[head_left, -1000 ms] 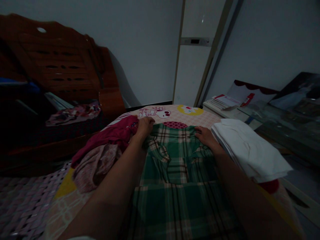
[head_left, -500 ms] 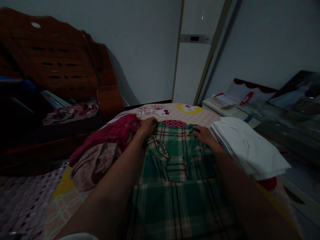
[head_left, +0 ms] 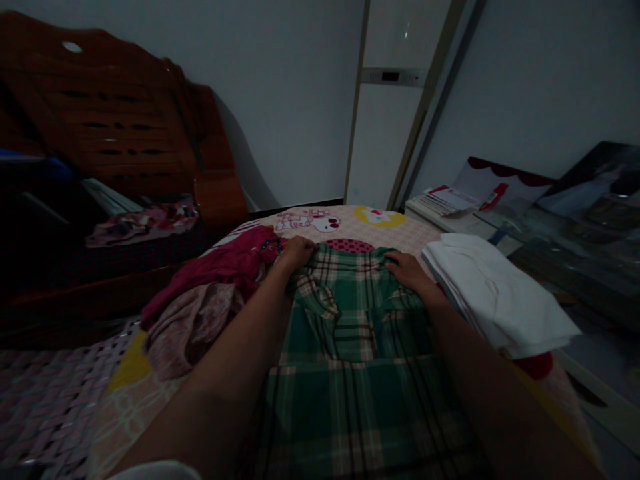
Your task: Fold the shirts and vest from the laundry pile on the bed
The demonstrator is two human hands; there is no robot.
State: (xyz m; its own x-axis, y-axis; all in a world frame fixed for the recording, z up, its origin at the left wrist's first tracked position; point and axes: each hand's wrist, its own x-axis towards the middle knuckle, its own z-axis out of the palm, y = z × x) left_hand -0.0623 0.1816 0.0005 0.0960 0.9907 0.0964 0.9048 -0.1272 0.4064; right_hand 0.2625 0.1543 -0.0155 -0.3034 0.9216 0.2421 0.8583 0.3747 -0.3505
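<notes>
A green plaid shirt (head_left: 350,327) lies spread before me on the patterned cloth (head_left: 320,217), its near part folded over. At the shirt's far left corner, my left hand (head_left: 299,252) grips the fabric with bent fingers. My right hand (head_left: 406,268) pinches the far right corner, thumb and fingers on the edge. Left of my left arm are a crumpled magenta garment (head_left: 215,267) and a dusty-pink garment (head_left: 193,327). To the right of my right arm sits a stack of folded white clothes (head_left: 495,293).
A carved wooden bench (head_left: 115,113) with cloth on its seat stands at the left. A woven pink chair (head_left: 55,400) is at lower left. White cabinet (head_left: 450,210) with papers and a glass top lies right. A tall white appliance (head_left: 383,140) stands behind.
Almost nothing differs. My left hand has shifted very slightly to the right with the shirt's corner; the right hand stays in place.
</notes>
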